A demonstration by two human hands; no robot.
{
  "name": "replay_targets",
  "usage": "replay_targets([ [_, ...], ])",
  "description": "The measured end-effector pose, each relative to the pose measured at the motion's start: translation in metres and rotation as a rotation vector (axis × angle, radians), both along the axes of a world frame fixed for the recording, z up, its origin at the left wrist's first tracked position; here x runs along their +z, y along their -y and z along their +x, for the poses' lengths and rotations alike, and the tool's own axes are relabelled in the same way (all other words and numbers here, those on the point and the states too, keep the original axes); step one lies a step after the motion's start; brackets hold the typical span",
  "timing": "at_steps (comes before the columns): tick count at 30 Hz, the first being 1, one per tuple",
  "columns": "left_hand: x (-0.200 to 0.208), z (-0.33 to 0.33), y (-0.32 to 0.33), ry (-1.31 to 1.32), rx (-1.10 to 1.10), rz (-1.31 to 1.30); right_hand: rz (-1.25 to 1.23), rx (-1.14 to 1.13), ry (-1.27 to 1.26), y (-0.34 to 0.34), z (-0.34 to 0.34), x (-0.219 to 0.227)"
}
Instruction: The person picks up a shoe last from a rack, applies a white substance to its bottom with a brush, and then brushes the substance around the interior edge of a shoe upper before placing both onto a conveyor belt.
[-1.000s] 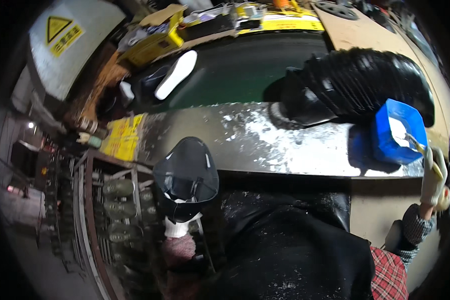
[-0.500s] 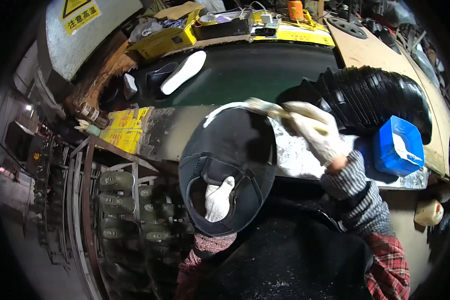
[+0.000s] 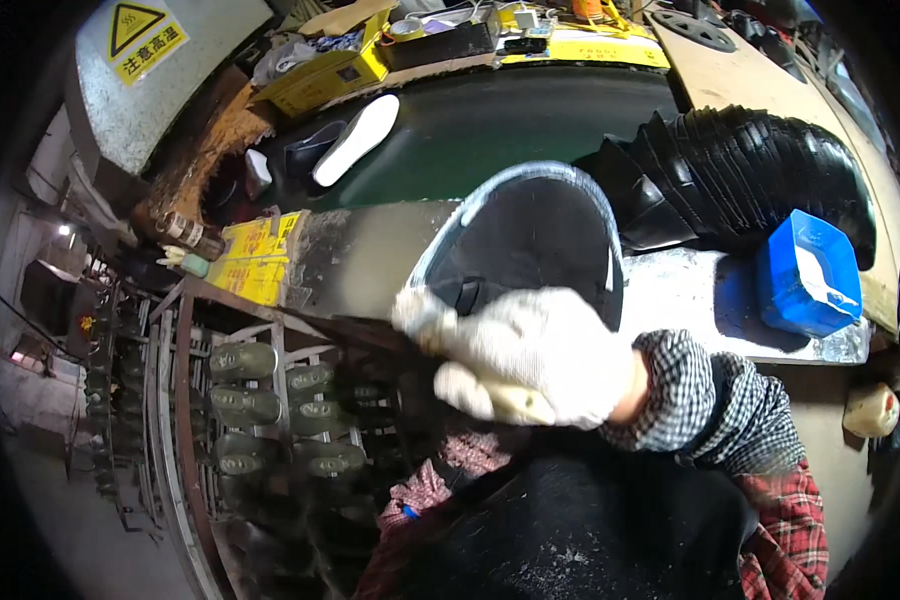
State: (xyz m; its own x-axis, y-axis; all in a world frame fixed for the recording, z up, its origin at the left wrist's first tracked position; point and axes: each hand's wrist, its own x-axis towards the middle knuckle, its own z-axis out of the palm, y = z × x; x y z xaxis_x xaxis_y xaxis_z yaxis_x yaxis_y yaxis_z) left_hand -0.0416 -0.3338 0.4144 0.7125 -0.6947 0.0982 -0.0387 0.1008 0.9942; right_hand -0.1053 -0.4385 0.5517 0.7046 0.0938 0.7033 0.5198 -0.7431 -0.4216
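Observation:
A black shoe upper (image 3: 530,235) is held up over the bench edge, its curved rim coated with a pale, whitish band. My right hand (image 3: 545,350), in a white knit glove, is closed on a brush (image 3: 422,312) whose pale head touches the rim's left side. This hand covers the upper's lower part. Below it, the left sleeve (image 3: 470,455) reaches up to the upper; my left hand itself is hidden, though the upper stays raised on that arm. To the right stands a blue container (image 3: 785,285) with white matter inside.
Many black uppers (image 3: 740,175) are stacked at right. A white-soled shoe (image 3: 360,140) lies on the dark green bench surface (image 3: 480,125). Yellow boxes (image 3: 335,75) line the back. At lower left, a metal rack (image 3: 185,420) carries olive shoe-shaped pieces (image 3: 245,405). A warning sign marks the grey housing (image 3: 220,30).
My right hand has swept the brush from the rim's top down to its left side. The upper has shifted right, and the pale band now runs much farther around the rim.

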Motion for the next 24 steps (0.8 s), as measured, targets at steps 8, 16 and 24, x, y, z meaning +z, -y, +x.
replay_targets([
  [8, -0.023, 0.064, 0.004, 0.543, 0.191, 0.275, 0.368, 0.398, -0.452, 0.058, -0.093, -0.038],
  [16, 0.067, 0.003, 0.006, -0.439, -0.184, 0.038, 0.005, -0.159, -0.214, 0.087, -0.147, -0.056],
  [24, 0.025, 0.006, -0.026, -0.339, 0.059, 0.069, 0.358, -0.273, -0.101, 0.142, -0.119, -0.057],
])
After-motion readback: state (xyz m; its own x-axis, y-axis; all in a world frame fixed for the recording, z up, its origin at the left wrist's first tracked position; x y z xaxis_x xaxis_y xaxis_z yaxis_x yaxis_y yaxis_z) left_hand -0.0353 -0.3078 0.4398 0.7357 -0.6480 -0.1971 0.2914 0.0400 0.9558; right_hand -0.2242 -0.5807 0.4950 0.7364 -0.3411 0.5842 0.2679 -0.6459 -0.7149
